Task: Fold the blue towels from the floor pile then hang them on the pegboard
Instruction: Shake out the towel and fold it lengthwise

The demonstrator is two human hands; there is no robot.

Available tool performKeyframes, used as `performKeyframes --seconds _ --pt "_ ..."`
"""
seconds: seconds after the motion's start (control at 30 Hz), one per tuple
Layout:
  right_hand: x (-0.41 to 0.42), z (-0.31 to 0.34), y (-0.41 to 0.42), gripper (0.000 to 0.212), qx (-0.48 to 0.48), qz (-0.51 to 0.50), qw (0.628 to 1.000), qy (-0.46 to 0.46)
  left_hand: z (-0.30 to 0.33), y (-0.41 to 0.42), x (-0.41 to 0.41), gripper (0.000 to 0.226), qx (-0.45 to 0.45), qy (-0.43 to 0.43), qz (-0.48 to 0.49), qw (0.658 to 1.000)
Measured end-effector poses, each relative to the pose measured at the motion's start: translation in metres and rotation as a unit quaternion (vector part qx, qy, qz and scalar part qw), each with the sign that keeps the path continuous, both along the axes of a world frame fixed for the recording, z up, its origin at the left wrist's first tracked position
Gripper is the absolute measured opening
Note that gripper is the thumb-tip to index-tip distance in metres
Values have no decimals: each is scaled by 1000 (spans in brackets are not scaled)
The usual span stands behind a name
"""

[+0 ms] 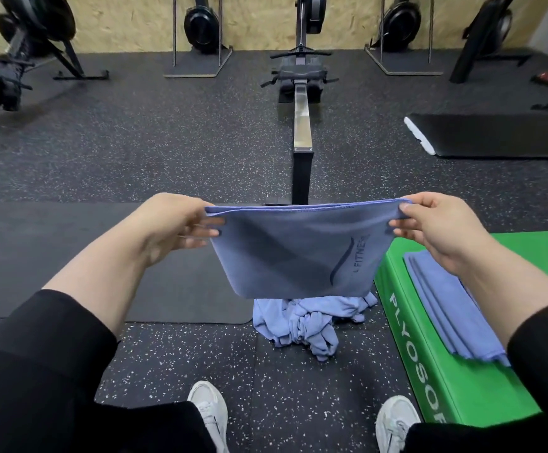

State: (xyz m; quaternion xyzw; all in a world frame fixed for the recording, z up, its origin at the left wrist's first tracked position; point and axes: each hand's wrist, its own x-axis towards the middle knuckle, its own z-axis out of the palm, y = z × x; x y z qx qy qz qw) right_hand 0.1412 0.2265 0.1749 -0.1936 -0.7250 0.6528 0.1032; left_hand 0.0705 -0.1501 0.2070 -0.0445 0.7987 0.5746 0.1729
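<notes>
I hold a blue towel [298, 253] folded double and stretched flat in the air in front of me. My left hand [181, 223] pinches its upper left corner and my right hand [436, 223] pinches its upper right corner. Dark lettering shows on the towel's right side. Below it, a crumpled pile of blue towels [308, 325] lies on the speckled floor. Folded blue towels [446, 308] are stacked on the green plyo box [429, 380] at my right. No pegboard is in view.
A rowing machine [302, 119] runs straight ahead with its rail end just behind the held towel. A dark mat [69, 256] lies at left and a black pad [495, 135] at right. More machines stand along the wooden back wall. My white shoes [208, 410] are at the bottom.
</notes>
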Motion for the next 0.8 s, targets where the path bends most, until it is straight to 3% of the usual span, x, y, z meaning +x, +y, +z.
performKeyframes --seconds 0.1,0.17,0.3,0.4,0.67,0.8 --pt "4 1 4 14 28 5 999 -18 -7 -2 3 20 -119 88 -67 987" --pt "9 3 4 15 77 11 997 -30 -13 2 3 9 -169 140 -55 974" --pt "17 3 10 14 236 -8 971 -33 -20 6 -1 14 -123 178 8 976" --pt "21 -5 16 15 291 14 955 -54 -28 1 -1 17 -202 188 -21 961" --pt "22 -15 21 18 321 13 946 -51 -29 0 2 20 -251 218 -5 943" --pt "19 -15 21 16 322 9 946 -45 -31 0 0 19 -179 226 -9 957"
